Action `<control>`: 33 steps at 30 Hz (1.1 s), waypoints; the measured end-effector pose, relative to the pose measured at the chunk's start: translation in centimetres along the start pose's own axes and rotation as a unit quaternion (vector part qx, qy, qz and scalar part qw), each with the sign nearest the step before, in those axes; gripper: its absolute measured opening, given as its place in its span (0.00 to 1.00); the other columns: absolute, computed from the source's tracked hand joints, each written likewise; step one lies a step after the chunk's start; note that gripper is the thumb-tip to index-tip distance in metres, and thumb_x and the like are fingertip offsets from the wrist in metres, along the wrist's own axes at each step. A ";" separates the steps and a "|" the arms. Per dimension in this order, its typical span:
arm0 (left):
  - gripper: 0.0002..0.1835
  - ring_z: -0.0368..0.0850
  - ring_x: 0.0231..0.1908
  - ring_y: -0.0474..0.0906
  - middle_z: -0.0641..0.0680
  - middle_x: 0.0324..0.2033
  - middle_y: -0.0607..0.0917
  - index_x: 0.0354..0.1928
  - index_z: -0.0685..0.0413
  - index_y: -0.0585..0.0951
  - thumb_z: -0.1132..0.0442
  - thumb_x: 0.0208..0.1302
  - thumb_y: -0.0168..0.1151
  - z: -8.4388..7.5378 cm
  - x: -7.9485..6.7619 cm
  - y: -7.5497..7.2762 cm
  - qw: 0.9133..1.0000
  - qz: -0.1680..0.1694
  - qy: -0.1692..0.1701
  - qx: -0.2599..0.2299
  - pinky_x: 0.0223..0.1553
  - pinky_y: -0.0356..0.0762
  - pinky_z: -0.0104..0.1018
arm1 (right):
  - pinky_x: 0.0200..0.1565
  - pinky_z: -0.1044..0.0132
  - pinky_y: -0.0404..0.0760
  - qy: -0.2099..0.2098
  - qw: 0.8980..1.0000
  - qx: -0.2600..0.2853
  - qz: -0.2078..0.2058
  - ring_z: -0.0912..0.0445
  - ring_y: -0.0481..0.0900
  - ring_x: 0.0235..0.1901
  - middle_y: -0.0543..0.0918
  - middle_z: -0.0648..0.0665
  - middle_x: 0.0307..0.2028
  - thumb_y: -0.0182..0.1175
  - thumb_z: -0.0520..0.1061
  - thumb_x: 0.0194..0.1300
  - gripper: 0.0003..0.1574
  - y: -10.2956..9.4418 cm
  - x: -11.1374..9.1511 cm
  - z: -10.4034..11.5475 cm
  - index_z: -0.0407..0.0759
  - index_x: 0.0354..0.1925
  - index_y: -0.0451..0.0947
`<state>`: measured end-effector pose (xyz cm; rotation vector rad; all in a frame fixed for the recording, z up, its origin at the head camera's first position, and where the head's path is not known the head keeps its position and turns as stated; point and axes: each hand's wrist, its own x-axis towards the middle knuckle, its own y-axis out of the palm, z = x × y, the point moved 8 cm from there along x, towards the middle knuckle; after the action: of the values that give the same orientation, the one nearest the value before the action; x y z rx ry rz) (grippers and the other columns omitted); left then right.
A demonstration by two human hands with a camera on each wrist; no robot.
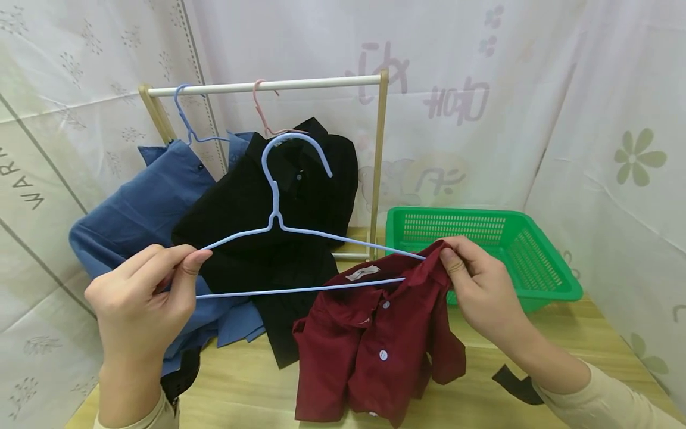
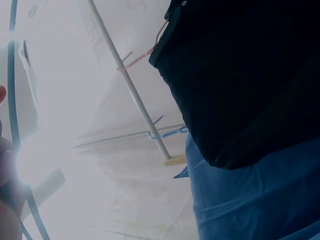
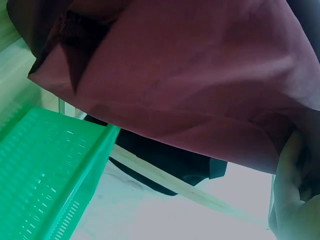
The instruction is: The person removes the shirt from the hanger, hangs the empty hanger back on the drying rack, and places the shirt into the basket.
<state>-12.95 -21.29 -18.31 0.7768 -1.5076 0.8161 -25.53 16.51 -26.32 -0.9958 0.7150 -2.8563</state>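
Note:
A light blue clothes hanger (image 1: 276,220) is held up in front of the rack, hook at the top. My left hand (image 1: 147,298) pinches its left end between thumb and fingers. My right hand (image 1: 482,286) grips the collar and shoulder of a dark red shirt (image 1: 370,339), with the hanger's right end inside the shirt's neck opening. The shirt hangs down from there, white buttons facing me. In the right wrist view the shirt (image 3: 190,75) fills the upper part, with fingers (image 3: 287,175) at its edge.
Behind stands a small rack with a white rail (image 1: 321,82) and wooden posts. A blue shirt (image 1: 145,202) hangs on a blue hanger, a black shirt (image 1: 241,208) on a pink one. A green basket (image 1: 552,286) stands at the right on the wooden table (image 1: 246,387).

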 end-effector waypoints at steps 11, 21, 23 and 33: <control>0.34 0.32 0.16 0.52 0.58 0.09 0.61 0.16 0.68 0.82 0.44 0.70 0.71 1.6 0.5 -2.0 0.998 -0.056 -0.034 0.025 0.26 0.37 0.21 | 0.33 0.74 0.78 0.030 1.000 0.002 -0.002 0.64 0.79 0.28 0.81 0.59 0.31 0.51 0.42 0.85 0.12 -1.4 0.1 -1.6 0.40 0.51 0.82; 0.31 0.30 0.18 0.52 0.59 0.10 0.61 0.16 0.69 0.82 0.49 0.68 0.73 2.2 0.2 -2.6 0.997 -0.055 -0.049 0.037 0.27 0.39 0.19 | 0.37 0.73 0.80 0.036 0.996 -0.011 0.081 0.64 0.82 0.35 0.86 0.56 0.39 0.55 0.44 0.83 0.13 0.4 -0.3 -2.9 0.48 0.58 0.83; 0.30 0.30 0.18 0.53 0.58 0.10 0.62 0.16 0.68 0.83 0.50 0.68 0.73 2.4 0.0 -2.5 0.997 -0.048 -0.048 0.040 0.27 0.40 0.18 | 0.42 0.76 0.81 0.033 0.995 -0.018 0.093 0.67 0.83 0.41 0.87 0.54 0.43 0.56 0.44 0.82 0.15 0.8 -0.4 -2.8 0.48 0.60 0.83; 0.29 0.31 0.18 0.55 0.58 0.11 0.65 0.18 0.67 0.83 0.49 0.70 0.71 2.3 -0.1 -2.4 0.995 -0.048 -0.050 0.071 0.28 0.42 0.18 | 0.48 0.66 0.85 -0.028 0.980 -0.075 0.180 0.68 0.81 0.52 0.88 0.60 0.50 0.68 0.44 0.74 0.15 3.7 -1.3 -2.7 0.60 0.56 0.87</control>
<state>-12.13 -24.50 -18.45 1.0003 -1.4998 0.8298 -26.50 14.52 -30.56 -0.8538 1.0026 -2.4843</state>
